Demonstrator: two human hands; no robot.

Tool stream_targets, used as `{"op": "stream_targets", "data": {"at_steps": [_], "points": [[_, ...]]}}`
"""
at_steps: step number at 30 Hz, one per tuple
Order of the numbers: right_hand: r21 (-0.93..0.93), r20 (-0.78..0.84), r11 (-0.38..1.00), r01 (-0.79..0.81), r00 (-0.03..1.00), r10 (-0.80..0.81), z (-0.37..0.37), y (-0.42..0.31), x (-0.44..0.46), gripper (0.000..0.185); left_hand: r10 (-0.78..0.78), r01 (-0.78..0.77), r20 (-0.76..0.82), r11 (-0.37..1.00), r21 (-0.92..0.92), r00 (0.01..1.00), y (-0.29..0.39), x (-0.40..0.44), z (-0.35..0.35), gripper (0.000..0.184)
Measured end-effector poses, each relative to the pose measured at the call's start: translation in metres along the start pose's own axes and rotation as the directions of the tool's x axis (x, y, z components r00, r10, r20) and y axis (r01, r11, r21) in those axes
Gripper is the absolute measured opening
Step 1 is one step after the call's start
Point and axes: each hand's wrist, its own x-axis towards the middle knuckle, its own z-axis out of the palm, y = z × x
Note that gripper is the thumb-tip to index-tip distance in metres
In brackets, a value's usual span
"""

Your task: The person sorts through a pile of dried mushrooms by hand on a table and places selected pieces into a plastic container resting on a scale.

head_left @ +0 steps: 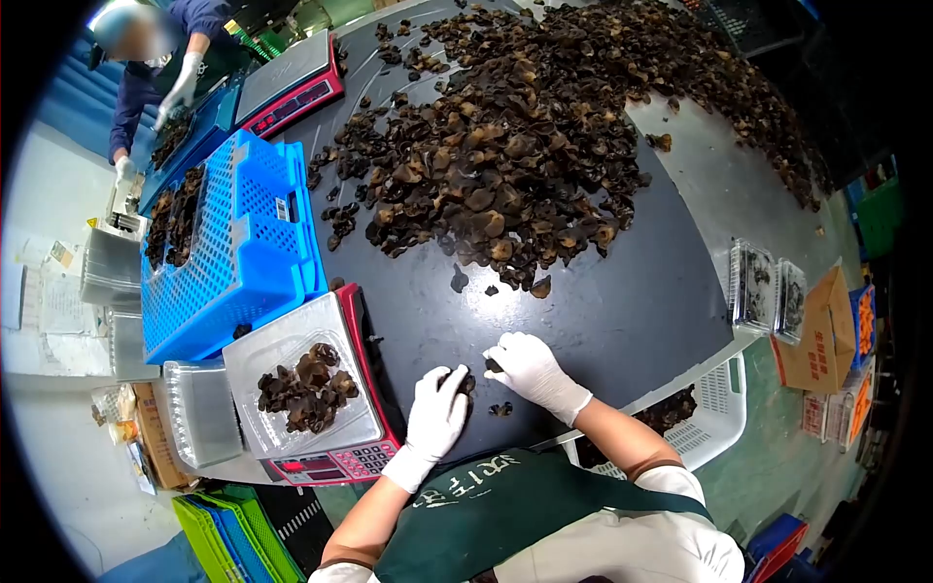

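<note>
My left hand [437,414], in a white glove, is low over the dark tabletop beside the scale, its fingers curled against a dark wood ear mushroom [468,386]. Just to the right, my gloved right hand [534,370] has its fingers closed on another small dark piece [494,365]. A loose scrap of wood ear [501,409] lies on the table below my hands. Left of them, a small heap of wood ear mushrooms [309,387] rests on the steel pan of a red scale [362,461]. Beyond my hands spreads a large pile of wood ears [486,185].
A blue perforated crate [243,243] holding a filled tray stands at the left, near stacked clear trays [202,413]. Clear packs [753,287] sit at the table's right edge, above a white basket [719,413]. A co-worker [146,73] handles mushrooms near a second scale [292,87].
</note>
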Motion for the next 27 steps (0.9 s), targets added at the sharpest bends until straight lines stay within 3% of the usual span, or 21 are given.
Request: {"op": "stream_targets", "data": {"at_steps": [1,3,4,5,7,8,12,14,15,16,17,19,21,23,27], "points": [[0.011,0.021,1.0,0.002,1.0,-0.003,0.0,0.002,0.001,0.019,0.053,-0.052,-0.008,0.997,0.061,0.999,0.0,-0.004,0.006,0.049],[0.082,-0.149,0.995,0.049,0.988,-0.036,0.0,0.008,0.001,0.017,0.067,-0.1,0.119,0.947,0.305,0.991,0.003,-0.01,0.012,0.055],[0.162,-0.138,0.987,-0.006,0.99,0.029,-0.006,0.007,-0.003,0.018,0.117,-0.155,0.122,0.915,0.373,0.986,-0.003,-0.012,0.018,0.057],[0.24,-0.121,0.969,-0.06,0.989,0.091,-0.013,0.003,-0.008,0.02,0.118,-0.148,0.104,0.924,0.352,0.987,-0.004,-0.013,0.022,0.046],[0.294,0.083,0.956,0.001,0.996,-0.026,-0.019,-0.005,-0.024,0.021,0.144,-0.143,0.02,0.944,0.296,0.989,-0.011,-0.012,0.031,0.029],[0.298,0.091,0.951,0.08,0.989,-0.112,-0.012,-0.011,-0.032,0.023,0.144,-0.142,0.014,0.945,0.296,0.989,-0.014,-0.011,0.034,0.029],[0.161,0.224,0.964,0.212,0.943,-0.245,0.009,-0.018,-0.054,0.016,-0.013,0.021,-0.181,0.999,0.045,0.983,-0.011,0.01,0.033,0.007],[0.303,0.128,0.951,0.059,0.986,-0.102,0.006,-0.013,-0.046,0.013,-0.083,0.074,-0.208,0.996,-0.053,0.975,-0.007,0.03,0.029,0.009],[0.302,0.127,0.952,0.058,0.987,-0.101,0.003,-0.008,-0.036,0.013,-0.119,0.1,-0.253,0.991,-0.087,0.96,-0.003,0.044,0.025,0.01],[0.239,-0.146,0.971,-0.011,0.988,0.047,-0.003,0.0,-0.021,0.012,-0.109,0.092,-0.284,0.993,-0.072,0.953,-0.004,0.06,0.024,0.012],[0.194,-0.415,0.976,-0.096,0.894,0.17,-0.009,0.009,-0.009,0.015,-0.097,0.083,-0.315,0.995,-0.059,0.944,-0.007,0.075,0.023,0.014],[0.237,-0.441,0.898,-0.372,0.782,0.44,-0.024,0.025,0.008,0.025,-0.095,0.094,-0.372,0.995,-0.022,0.923,-0.011,0.105,0.023,0.023],[0.136,-0.517,0.911,-0.389,0.756,0.401,-0.02,0.051,0.02,0.029,-0.226,0.246,-0.234,0.967,0.059,0.946,-0.01,0.127,0.022,0.039],[-0.103,-0.55,0.947,-0.304,0.811,0.2,-0.01,0.063,0.035,0.031,-0.111,0.153,-0.175,0.957,0.247,0.978,-0.02,0.141,0.036,0.039],[-0.035,-0.481,0.966,-0.257,0.851,0.209,-0.011,0.071,0.037,0.023,-0.054,0.109,-0.219,0.962,0.249,0.974,-0.029,0.133,0.049,0.011]]}}
